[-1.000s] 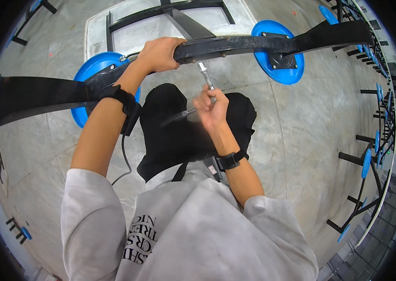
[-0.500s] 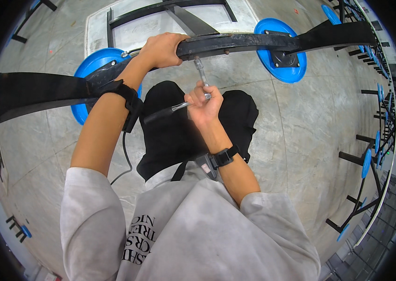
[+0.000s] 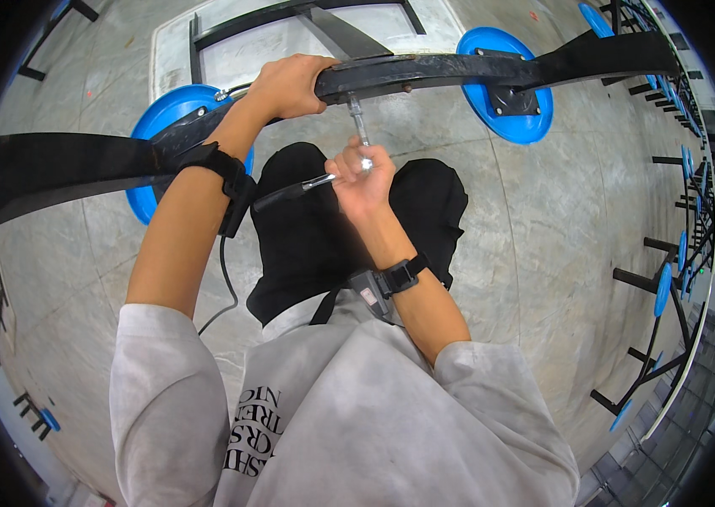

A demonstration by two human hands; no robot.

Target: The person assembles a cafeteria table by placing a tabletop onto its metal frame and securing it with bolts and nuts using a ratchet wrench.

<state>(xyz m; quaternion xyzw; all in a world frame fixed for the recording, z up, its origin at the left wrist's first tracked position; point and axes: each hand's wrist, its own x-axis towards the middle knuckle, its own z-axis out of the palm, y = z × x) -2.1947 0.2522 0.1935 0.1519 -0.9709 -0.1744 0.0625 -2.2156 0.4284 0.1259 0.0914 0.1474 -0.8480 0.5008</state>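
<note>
A black metal beam (image 3: pixel 438 74) spans the view above my knees, with blue round discs fixed along it. My left hand (image 3: pixel 292 87) grips the beam left of its middle, fingers over the top. Below it, my right hand (image 3: pixel 363 182) is closed around the head of a ratchet wrench (image 3: pixel 286 193), whose dark handle points left. The wrench's shiny extension (image 3: pixel 357 118) rises from the hand to the beam's near side, its tip at the beam. What the tip sits on is hidden.
The left blue disc (image 3: pixel 144 135) and right blue disc (image 3: pixel 493 44) flank my hands. Behind the beam a black frame (image 3: pixel 195 59) lies on a white board (image 3: pixel 256 61). More black frames with blue discs (image 3: pixel 663 289) stand at right. A cable (image 3: pixel 227 275) hangs from my left wrist.
My right hand and the wrench have shifted slightly up and left; the wrench looks sharper now. The beam's right side sits a little higher in view. My left hand keeps its hold.
</note>
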